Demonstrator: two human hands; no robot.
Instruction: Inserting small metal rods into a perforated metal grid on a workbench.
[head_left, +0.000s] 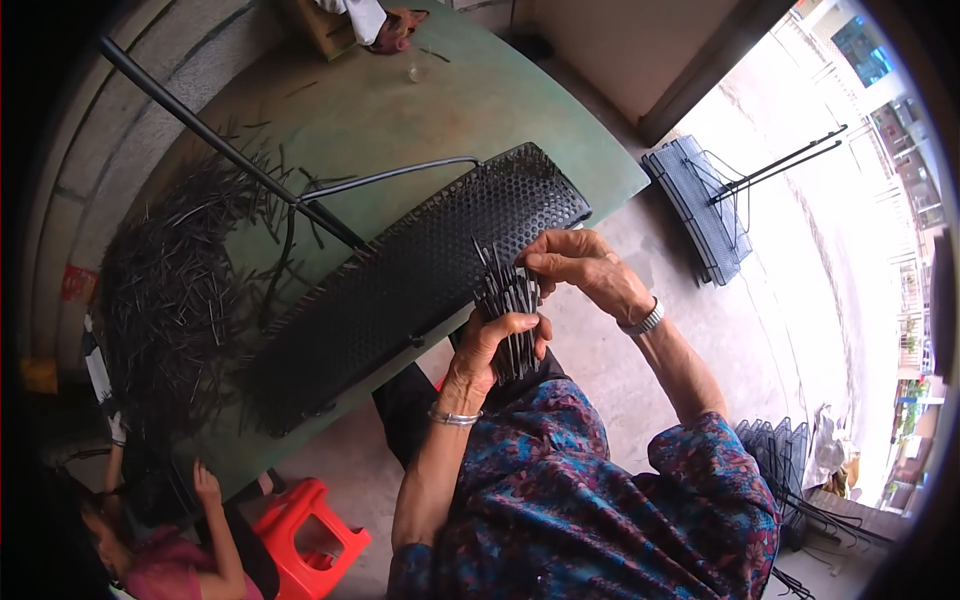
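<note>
Left hand (485, 348) grips bundle of thin dark strips (513, 298), held before lap, beside green desk (400, 118). Right hand (592, 274) at strip tops, sorting apparently; can't tell whether its grip's closed. Next pick calls for steady left grip.

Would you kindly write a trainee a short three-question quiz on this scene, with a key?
1. Multiple choice: what does the left hand hold?
A) a red plastic stool
B) a bundle of thin dark strips
C) a perforated black panel
2. True or false: the right hand is at the bundle's upper end.
3. Fill in: in the picture, the pile of loose strips lies toward the ____ side of the green table.

Key: 1 B; 2 true; 3 left.
</note>
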